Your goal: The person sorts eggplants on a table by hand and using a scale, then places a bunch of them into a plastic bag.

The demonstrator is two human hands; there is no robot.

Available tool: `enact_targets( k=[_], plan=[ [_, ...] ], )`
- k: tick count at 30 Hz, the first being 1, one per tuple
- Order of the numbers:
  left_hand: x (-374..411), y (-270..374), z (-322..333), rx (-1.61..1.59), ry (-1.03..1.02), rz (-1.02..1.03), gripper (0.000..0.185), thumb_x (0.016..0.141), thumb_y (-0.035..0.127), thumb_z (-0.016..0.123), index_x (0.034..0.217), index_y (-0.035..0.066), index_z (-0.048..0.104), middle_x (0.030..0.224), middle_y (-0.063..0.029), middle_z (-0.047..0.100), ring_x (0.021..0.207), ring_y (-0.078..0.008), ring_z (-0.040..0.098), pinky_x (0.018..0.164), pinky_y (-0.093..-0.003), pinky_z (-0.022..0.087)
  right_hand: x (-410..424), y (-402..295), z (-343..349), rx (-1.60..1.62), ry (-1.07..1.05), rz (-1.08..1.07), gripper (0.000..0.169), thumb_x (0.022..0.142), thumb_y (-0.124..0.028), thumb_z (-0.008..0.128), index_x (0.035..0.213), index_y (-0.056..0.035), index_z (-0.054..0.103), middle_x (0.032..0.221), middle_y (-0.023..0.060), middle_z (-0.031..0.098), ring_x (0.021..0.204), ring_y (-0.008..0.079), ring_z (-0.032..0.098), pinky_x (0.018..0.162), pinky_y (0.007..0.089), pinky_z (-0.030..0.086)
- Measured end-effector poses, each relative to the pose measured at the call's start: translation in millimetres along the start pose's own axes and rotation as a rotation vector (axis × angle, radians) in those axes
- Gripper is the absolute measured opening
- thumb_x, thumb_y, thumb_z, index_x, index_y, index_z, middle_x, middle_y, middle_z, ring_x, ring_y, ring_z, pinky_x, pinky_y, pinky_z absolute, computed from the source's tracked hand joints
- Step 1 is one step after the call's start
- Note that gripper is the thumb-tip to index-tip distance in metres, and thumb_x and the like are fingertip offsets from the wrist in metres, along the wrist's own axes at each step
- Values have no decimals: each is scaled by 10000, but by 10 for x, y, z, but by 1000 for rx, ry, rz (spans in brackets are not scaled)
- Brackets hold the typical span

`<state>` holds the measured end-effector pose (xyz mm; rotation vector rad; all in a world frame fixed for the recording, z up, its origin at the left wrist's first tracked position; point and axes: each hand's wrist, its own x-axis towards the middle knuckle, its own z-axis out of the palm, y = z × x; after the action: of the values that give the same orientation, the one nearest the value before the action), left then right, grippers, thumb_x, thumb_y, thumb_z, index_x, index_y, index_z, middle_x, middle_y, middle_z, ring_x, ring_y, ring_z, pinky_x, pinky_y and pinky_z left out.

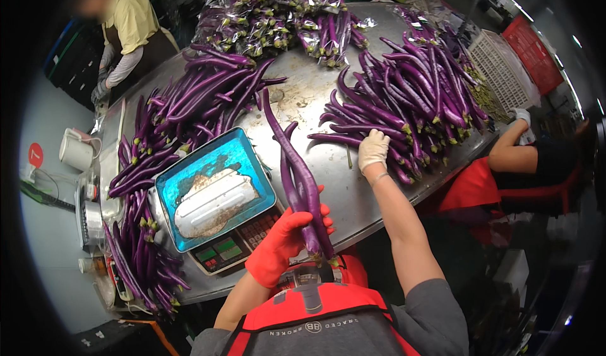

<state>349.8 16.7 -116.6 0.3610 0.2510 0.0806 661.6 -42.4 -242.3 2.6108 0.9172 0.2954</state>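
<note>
My left hand (289, 233), in a red rubber glove, grips a few long purple eggplants (303, 181) near their stem ends. Their tips point away from me over the steel table (293, 102). My right hand (373, 151), in a pale work glove, touches the near left edge of a large eggplant pile (407, 91). Its fingers bend over the eggplants there; whether they grip one is hidden. Left of my left hand stands a digital scale (222, 254) with a worn blue pan (215, 190), and nothing lies in the pan.
More loose eggplants (199, 95) lie beyond and left of the scale. Plastic-bagged eggplants (265, 20) are heaped at the far edge. A co-worker (137, 29) stands far left; another person's gloved hand (521, 115) is at right, near a white plastic crate (499, 67).
</note>
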Motion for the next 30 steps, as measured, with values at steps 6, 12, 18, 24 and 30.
enact_targets(
  k=[6,12,18,24,30],
  plan=[
    [-402,283,-2,80,43,95,827,830,84,680,1549,123,273,1204,-152,617,1096,-322,639,977,-532,522,-149,-87,-236,180,-133,-88,282,889,-190,585,1094,-55,725,1187,157,600,1116,312,554,930,433,417],
    [-788,565,-125,146,162,115,445,859,69,674,1273,-9,532,1205,-164,624,1111,-338,645,959,-483,545,-563,169,-604,1161,-661,-173,315,896,-218,646,1133,-10,644,962,147,686,880,246,674,822,372,523],
    [-697,401,-405,206,257,110,554,789,2,720,1299,-3,504,1205,-144,618,1108,-287,638,955,-443,543,-877,170,-917,2306,-834,-182,266,938,-144,673,1157,2,637,1030,102,697,866,197,684,777,317,572],
    [-580,373,-258,388,288,71,622,762,2,735,1329,39,482,1222,-111,609,1124,-254,625,959,-425,537,-1076,-126,-1166,2666,-793,-296,356,912,-68,678,1241,24,578,1179,122,660,998,255,681,848,377,585],
    [-607,483,-216,570,301,93,696,735,0,745,1358,34,437,1246,-110,594,1133,-244,609,953,-401,516,-1273,-371,-1741,2661,-921,-159,423,926,-50,655,1327,-37,520,1245,114,619,1079,233,633,912,380,547]
  ],
)
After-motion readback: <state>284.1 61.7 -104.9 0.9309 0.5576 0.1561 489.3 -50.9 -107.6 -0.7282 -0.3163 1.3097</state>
